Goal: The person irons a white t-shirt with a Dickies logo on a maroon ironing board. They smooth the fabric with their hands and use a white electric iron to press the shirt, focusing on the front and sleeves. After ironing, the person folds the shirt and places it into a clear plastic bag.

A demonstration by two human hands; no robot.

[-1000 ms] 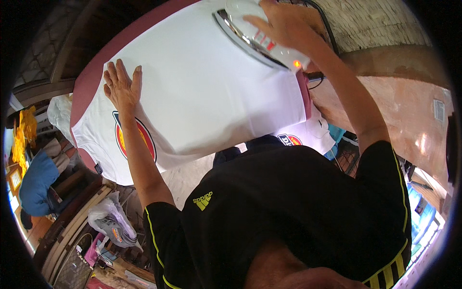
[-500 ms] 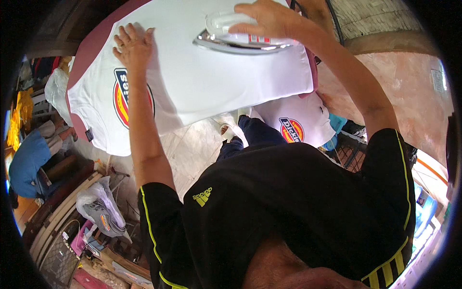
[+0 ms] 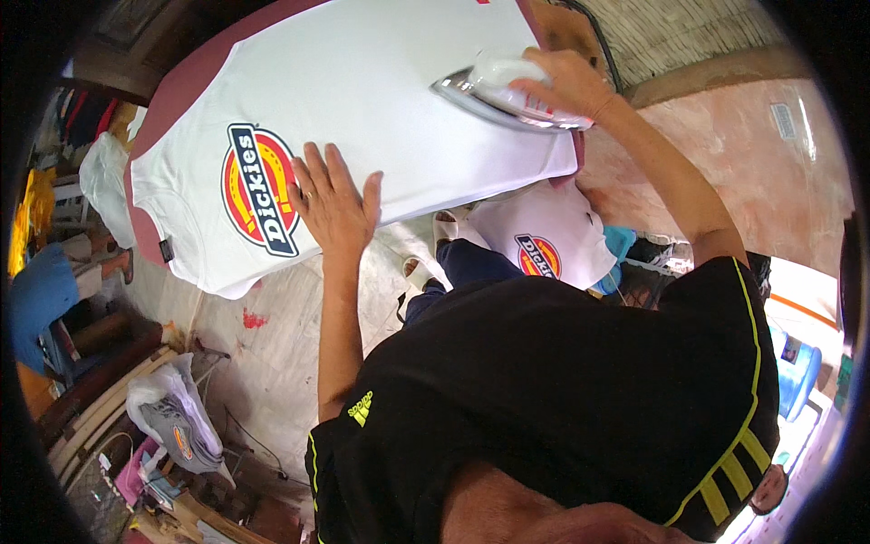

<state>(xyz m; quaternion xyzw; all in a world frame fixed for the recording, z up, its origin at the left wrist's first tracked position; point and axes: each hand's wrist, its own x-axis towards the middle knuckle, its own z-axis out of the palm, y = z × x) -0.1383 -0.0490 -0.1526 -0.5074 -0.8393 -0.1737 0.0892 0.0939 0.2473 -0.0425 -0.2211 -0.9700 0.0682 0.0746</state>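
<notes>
A white shirt point(image 3: 362, 72) with a round red, yellow and navy printed badge lies spread over a maroon-covered ironing board point(image 3: 177, 95). My left hand point(image 3: 337, 204) rests flat on the cloth by the board's near edge, just right of the badge, fingers slightly spread. Around the handle of an iron point(image 3: 494, 91) my right hand point(image 3: 566, 83) is wrapped; its shiny soleplate is on or just over the shirt at the board's right end, pointed tip toward the left. The handle is partly covered by my fingers.
Another white shirt point(image 3: 544, 227) with the same badge hangs below the board's right end. A bagged stack of grey clothes point(image 3: 181, 417) sits at lower left. Someone in blue point(image 3: 45, 295) is at the far left. A pinkish wall point(image 3: 716, 172) stands at right.
My left hand has come down from the upper left to the near edge, uncovering the badge. The iron has slid right and slightly nearer, its tip now angled up and left.
</notes>
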